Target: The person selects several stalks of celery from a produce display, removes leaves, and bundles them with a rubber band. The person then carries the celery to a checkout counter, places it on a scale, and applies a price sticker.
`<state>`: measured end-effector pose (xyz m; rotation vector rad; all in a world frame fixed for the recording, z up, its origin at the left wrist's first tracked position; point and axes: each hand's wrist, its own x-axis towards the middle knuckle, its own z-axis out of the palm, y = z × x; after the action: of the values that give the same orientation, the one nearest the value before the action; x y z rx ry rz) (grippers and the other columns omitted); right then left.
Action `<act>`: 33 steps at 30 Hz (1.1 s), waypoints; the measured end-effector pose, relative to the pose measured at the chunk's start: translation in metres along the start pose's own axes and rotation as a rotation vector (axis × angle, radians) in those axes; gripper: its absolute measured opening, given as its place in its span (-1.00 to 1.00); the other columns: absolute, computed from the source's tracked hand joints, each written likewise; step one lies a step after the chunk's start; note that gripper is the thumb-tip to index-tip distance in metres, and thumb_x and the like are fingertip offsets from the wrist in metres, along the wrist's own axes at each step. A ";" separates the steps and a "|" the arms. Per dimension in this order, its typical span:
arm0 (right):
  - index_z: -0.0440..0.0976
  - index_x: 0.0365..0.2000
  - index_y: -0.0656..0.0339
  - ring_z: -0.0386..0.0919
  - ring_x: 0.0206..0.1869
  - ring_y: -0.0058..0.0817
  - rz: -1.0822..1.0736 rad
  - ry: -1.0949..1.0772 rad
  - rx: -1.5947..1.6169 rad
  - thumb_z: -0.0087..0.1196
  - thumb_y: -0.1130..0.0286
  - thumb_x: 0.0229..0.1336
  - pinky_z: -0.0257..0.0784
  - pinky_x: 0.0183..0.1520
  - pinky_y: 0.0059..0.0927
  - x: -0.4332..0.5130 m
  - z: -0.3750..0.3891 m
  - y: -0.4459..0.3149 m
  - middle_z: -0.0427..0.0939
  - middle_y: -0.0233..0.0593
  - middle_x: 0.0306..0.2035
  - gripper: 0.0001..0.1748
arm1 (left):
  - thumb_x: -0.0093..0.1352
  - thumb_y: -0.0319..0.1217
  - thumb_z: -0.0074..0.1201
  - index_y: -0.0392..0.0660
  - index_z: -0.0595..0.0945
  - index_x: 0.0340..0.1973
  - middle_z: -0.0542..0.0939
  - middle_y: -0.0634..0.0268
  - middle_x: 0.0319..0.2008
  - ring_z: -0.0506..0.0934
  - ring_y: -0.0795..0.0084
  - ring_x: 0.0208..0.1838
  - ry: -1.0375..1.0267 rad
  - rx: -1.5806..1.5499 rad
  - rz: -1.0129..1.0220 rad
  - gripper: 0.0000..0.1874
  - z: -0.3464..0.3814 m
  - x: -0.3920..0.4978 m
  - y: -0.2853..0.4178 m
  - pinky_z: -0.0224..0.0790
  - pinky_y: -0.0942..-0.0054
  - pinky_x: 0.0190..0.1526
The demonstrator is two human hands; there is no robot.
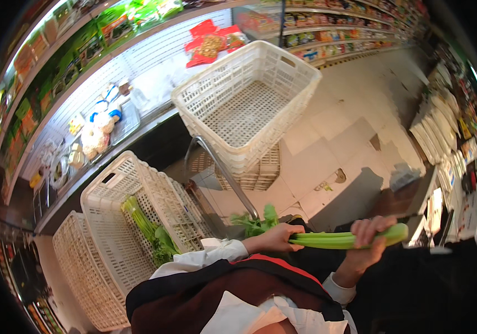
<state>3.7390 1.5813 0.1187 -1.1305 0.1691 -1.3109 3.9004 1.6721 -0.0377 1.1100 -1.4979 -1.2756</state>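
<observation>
A bunch of celery lies level across the front of my body, its leaves to the left and its pale root end to the right. My left hand grips the stalks just below the leaves. Near the base, my right hand is wrapped around the thick end, with what looks like a thin dark tool beside its fingers. Another bunch of celery rests inside a white plastic crate to the left.
An empty white crate sits on others ahead, beside a bent metal bar. A refrigerated shelf with packaged food runs along the left. Stacked packages stand at the right, and stocked shelves are behind. Debris lies on the tiled floor.
</observation>
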 end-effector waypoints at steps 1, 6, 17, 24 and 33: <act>0.25 -0.24 0.10 0.30 -0.65 -0.66 -0.040 0.005 0.023 0.20 0.20 0.22 0.20 -0.45 -0.53 0.014 -0.004 0.002 0.29 -0.50 -0.57 -0.65 | 0.22 -0.40 0.26 -0.21 0.54 -0.26 0.52 0.15 -0.43 0.50 0.31 -0.37 0.042 0.015 0.023 -0.74 -0.005 0.008 -0.003 0.32 0.39 -0.31; 0.29 -0.12 0.19 0.25 -0.60 -0.71 -0.169 0.114 -0.281 0.16 0.27 0.24 0.21 -0.39 -0.59 0.094 -0.067 0.040 0.29 -0.50 -0.52 -0.66 | 0.21 -0.26 0.29 -0.20 0.48 0.02 0.54 0.03 -0.21 0.52 0.04 -0.06 0.325 0.264 0.067 -0.48 -0.035 0.043 -0.041 0.34 0.19 -0.05; 0.46 -0.06 0.30 0.53 -0.13 -0.06 0.633 -0.032 -1.512 0.32 0.42 0.04 0.44 -0.05 -0.13 0.150 -0.424 0.287 0.56 0.07 -0.13 -0.56 | 0.33 -0.09 0.11 -0.10 0.50 0.11 0.55 0.00 0.04 0.52 -0.05 0.07 0.244 0.457 -0.871 -0.47 -0.101 0.092 -0.101 0.39 0.08 0.08; 0.40 0.04 0.34 0.57 -0.15 -0.11 1.075 -0.020 -1.307 0.33 0.20 0.06 0.48 -0.12 -0.08 0.160 -0.515 0.411 0.58 0.02 -0.13 -0.38 | 0.37 -0.10 0.05 -0.12 0.51 0.08 0.55 0.01 0.04 0.51 -0.01 0.10 0.157 0.366 -0.848 -0.52 -0.136 0.204 -0.100 0.40 0.13 0.06; 0.50 -0.22 0.15 0.47 -0.37 -0.66 0.688 0.363 -0.792 0.28 0.18 0.14 0.38 -0.31 -0.54 0.449 -0.507 0.351 0.54 -0.46 -0.38 -0.68 | 0.38 -0.16 0.04 -0.18 0.52 0.06 0.60 0.00 -0.02 0.58 -0.02 0.00 -0.020 0.418 -0.594 -0.56 -0.181 0.376 -0.132 0.45 0.14 -0.01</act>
<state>3.7815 0.8780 -0.1744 -1.2880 1.3169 -0.8003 3.9980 1.2547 -0.1262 1.9257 -1.5473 -1.3841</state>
